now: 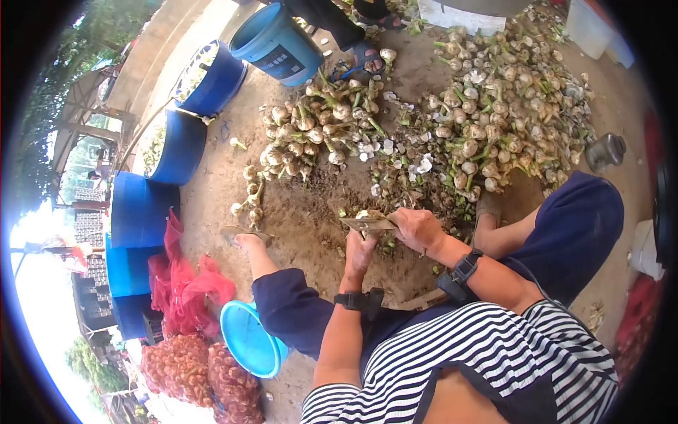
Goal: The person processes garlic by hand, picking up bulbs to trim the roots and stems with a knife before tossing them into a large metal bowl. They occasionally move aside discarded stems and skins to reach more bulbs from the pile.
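Note:
My right hand (418, 230) is closed around the handle end of a flat, wide-bladed knife (369, 224). The blade lies level across the top of my left hand (360, 249). Just above the blade shows a garlic bulb (370, 214), which my left fingers grip from below; the blade partly hides those fingers. Beyond my hands, a pile of garlic bulbs with cut green stems (501, 106) spreads to the right. A smaller heap of garlic (311, 127) lies ahead to the left. Peelings and trimmings (409, 177) are scattered between them.
Blue tubs (180, 148) line the left side. A blue bucket (279, 46) stands ahead, near another person's sandalled foot (369, 56). By my left knee are a light-blue basin (254, 339), red netting (187, 283) and filled mesh sacks (176, 367). A dark metal container (605, 151) stands right.

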`<state>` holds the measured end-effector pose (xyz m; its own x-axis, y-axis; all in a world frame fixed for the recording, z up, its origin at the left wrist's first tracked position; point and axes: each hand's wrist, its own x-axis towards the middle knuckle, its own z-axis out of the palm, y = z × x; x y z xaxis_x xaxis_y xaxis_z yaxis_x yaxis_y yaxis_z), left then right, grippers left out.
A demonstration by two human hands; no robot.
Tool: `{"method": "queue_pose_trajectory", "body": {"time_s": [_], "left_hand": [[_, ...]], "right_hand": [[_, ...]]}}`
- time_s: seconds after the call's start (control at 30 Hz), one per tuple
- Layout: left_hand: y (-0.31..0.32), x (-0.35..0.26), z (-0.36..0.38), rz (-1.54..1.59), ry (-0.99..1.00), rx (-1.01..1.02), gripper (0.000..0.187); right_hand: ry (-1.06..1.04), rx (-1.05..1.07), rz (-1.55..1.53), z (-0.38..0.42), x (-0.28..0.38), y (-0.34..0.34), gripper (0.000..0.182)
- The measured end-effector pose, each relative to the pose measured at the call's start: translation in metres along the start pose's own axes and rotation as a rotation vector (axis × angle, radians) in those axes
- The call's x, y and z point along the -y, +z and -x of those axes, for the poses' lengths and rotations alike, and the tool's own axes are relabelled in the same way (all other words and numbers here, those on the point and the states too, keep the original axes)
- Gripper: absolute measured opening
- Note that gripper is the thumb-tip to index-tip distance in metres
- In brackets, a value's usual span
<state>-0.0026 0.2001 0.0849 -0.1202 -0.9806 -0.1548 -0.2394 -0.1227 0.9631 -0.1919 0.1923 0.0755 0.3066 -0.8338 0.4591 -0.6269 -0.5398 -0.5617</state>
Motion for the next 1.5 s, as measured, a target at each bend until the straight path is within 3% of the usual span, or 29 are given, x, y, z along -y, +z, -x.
{"method": "queue_pose_trajectory", "body": {"time_s": [0.17,0.27,0.33,0.37,0.4,0.47,0.5,0.57,0.67,0.7,0.8,0.83,0.93,1.03,1.13,1.23,1.3,1.33,1.37,1.4,1.43,1.5], "left_hand": [[0.006,-0.017,0.019,0.144,-0.02,-0.07,0.051],[0.001,-0.014,0.027,0.157,-0.148,-0.06,0.06],[0.007,-0.029,0.039,0.323,-0.062,-0.028,0.068],[0.01,-0.037,0.04,0.405,-0.01,-0.007,0.072],[0.006,-0.04,0.042,0.299,0.087,0.093,0.086],[-0.001,-0.053,0.041,0.312,0.141,0.21,0.094],[-0.004,-0.062,0.037,0.331,0.126,0.247,0.092],[-0.015,-0.077,0.027,0.364,0.102,0.315,0.089],[-0.027,-0.07,0.017,0.176,0.084,0.175,0.084],[-0.026,-0.074,0.021,0.371,0.022,0.175,0.072],[-0.02,-0.021,0.023,0.67,-0.079,-0.069,0.067],[-0.011,-0.018,0.025,0.831,-0.063,-0.048,0.05],[0.002,0.017,0.012,1.119,-0.283,-0.122,0.044],[0.016,0.019,0.0,1.14,-0.3,-0.191,0.042],[0.02,-0.006,-0.005,1.156,-0.292,-0.161,0.036],[0.012,-0.018,-0.027,1.067,-0.278,-0.213,0.033],[-0.002,-0.028,-0.076,0.897,-0.304,-0.249,0.033],[0.0,-0.061,-0.108,0.88,-0.329,-0.303,0.036],[0.005,-0.099,-0.141,0.87,-0.202,-0.279,0.043],[0.011,-0.122,-0.18,0.76,0.135,-0.012,0.053],[0.038,-0.217,-0.205,0.218,0.417,0.15,0.064],[0.056,-0.202,-0.257,0.004,0.519,0.238,0.084]], "right_hand": [[-0.044,-0.037,0.008,0.004,0.01,-0.003,0.017],[-0.046,-0.035,-0.008,0.002,0.009,-0.009,0.017],[0.008,-0.002,0.018,0.014,-0.011,0.003,0.015],[0.206,0.252,0.149,0.027,-0.042,0.013,0.014],[0.413,0.506,0.266,0.039,-0.064,0.022,0.013],[0.587,0.37,0.106,0.04,-0.067,0.014,0.015],[0.671,0.3,0.033,0.038,-0.067,0.007,0.016],[0.631,0.239,-0.056,0.022,-0.048,-0.005,0.02],[0.59,0.153,-0.191,0.016,-0.033,0.0,0.018],[0.569,0.139,-0.215,0.009,-0.022,-0.007,0.017],[0.417,0.012,-0.219,-0.005,-0.008,-0.009,0.013],[0.385,-0.021,-0.213,-0.013,0.001,-0.018,0.013],[0.256,-0.146,-0.252,-0.036,0.022,-0.042,0.011],[0.192,-0.214,-0.274,-0.037,0.017,-0.041,0.013],[0.57,0.31,-0.032,0.021,-0.047,0.012,0.018],[0.746,0.451,-0.183,0.046,-0.065,0.022,0.025],[0.858,0.452,-0.263,0.047,-0.07,0.027,0.027],[0.912,0.448,-0.304,0.045,-0.071,0.032,0.027],[0.907,0.45,-0.272,0.051,-0.078,0.046,0.029],[0.938,0.446,-0.257,0.055,-0.082,0.057,0.031],[0.998,0.464,-0.351,0.047,-0.085,0.062,0.034],[1.09,0.463,-0.45,0.046,-0.09,0.063,0.037]]}}
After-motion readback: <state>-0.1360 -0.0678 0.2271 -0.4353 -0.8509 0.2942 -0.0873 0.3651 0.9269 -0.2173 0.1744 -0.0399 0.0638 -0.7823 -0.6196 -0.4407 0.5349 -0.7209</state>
